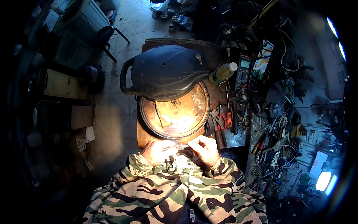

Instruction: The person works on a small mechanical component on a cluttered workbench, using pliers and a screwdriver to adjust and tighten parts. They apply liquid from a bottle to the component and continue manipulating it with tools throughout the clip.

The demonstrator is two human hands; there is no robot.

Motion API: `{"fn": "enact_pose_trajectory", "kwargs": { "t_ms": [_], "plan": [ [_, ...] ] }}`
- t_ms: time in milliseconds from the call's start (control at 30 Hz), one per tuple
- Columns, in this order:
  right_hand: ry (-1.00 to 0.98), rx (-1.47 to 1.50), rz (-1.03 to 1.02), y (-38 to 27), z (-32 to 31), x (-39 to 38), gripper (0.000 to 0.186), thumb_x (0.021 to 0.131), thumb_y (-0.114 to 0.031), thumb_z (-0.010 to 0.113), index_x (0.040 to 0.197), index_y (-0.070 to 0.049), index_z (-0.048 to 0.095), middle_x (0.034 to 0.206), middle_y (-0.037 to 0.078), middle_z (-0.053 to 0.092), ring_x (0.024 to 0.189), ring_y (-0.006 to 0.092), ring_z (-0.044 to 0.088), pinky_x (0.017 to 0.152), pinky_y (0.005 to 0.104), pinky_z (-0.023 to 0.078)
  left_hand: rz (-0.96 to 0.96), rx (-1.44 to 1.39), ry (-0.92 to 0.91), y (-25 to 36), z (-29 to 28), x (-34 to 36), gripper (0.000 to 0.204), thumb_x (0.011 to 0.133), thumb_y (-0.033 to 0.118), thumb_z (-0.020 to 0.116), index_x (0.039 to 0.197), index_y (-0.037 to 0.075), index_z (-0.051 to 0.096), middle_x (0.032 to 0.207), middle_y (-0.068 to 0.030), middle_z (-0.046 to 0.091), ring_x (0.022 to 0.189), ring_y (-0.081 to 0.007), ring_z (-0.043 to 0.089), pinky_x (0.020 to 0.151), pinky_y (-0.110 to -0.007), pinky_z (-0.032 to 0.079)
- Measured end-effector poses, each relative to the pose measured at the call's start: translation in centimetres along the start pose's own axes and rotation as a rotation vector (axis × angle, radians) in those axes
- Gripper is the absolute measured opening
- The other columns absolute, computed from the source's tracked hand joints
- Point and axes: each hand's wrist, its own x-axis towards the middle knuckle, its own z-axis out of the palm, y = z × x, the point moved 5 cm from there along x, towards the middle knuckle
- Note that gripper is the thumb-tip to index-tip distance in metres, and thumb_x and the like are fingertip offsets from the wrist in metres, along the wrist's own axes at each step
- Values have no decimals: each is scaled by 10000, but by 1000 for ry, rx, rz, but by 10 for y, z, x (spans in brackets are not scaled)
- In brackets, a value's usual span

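Close to my body, both hands meet at the near edge of the round pan. My left hand (152, 152) is closed around a slim pale piece (179, 146), whose kind is too washed out by the light to tell. My right hand (206, 150) pinches at the other end of this piece, fingertips together. Just beyond them the round metal pan (175, 136) lies brightly lit, with a dark bent wire or crack-like line (159, 115) across it. A large dark plastic cover (164, 71) with a handle loop on its left covers the pan's far part.
Right of the pan are red-handled pliers (225, 120) and other hand tools. A bottle of yellowish liquid (222, 73) stands by a multimeter (243, 71). Tangled cables and tools (274, 149) crowd the right. A dark stool (106, 35) stands at the far left on the tiled floor.
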Motion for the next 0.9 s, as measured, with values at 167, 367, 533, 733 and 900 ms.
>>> {"fn": "enact_pose_trajectory", "kwargs": {
  "t_ms": [167,367,533,733,900],
  "plan": [
    [22,172,-46,3,4,14,111,933,-24,720,990,71,710,796,89,716,679,113,652,628,253,520,229,74,-75,18,-28,24,276,925,218,726,1085,-5,744,884,-173,743,758,-243,729,704,-342,554],
    [113,144,36,3,4,53,184,977,-126,706,910,44,693,748,65,680,611,103,623,546,250,504,206,250,-42,4,-47,52,304,907,244,747,1118,27,716,898,-180,740,809,-305,745,715,-377,564],
    [39,76,88,6,-3,80,198,989,-131,693,867,25,671,763,69,674,593,95,605,518,248,481,112,249,-2,-11,-56,78,337,864,215,805,1116,25,687,828,-137,738,772,-250,740,685,-363,551],
    [-40,186,52,-2,-12,99,148,985,-94,690,983,52,709,815,71,699,648,113,636,626,249,526,89,143,-109,-12,-58,99,259,914,216,767,1083,23,728,838,-133,748,734,-183,715,693,-324,538],
    [-58,140,-5,6,-16,116,154,995,-80,672,1001,69,711,828,73,703,664,116,639,632,252,530,-67,128,-97,-11,-66,108,292,899,249,786,1093,31,760,895,-145,763,803,-208,742,746,-327,562]
  ]
}}
